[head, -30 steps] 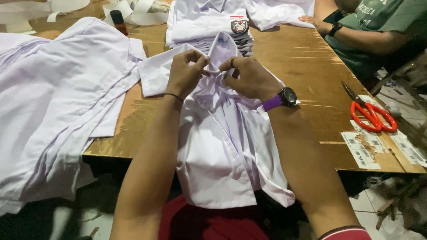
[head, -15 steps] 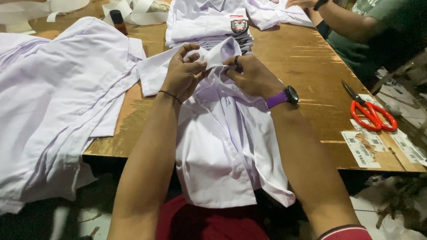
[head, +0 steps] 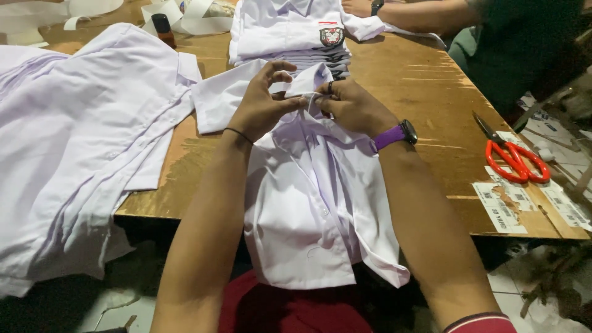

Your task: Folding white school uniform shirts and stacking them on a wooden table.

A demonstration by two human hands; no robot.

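Hands at a shirt collar
Left hand (head: 262, 108) and right hand (head: 351, 108) both pinch the white shirt (head: 308, 203) at its collar; scissors (head: 515, 157) lie right.

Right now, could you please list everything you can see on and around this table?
shirt: one, white, front middle of the table, hanging over its edge, collar end held by both hands
heap of shirts: several, white, left side
stack of folded shirts: several, white, top one with a badge, far middle
scissors: one, red handles, right side
paper labels: a few, white, right edge near the scissors
white strips: some, far left
table: one, brown wood
another person's arm: one, far right
left hand: one, black wristband, at the collar
right hand: one, purple watch, at the collar
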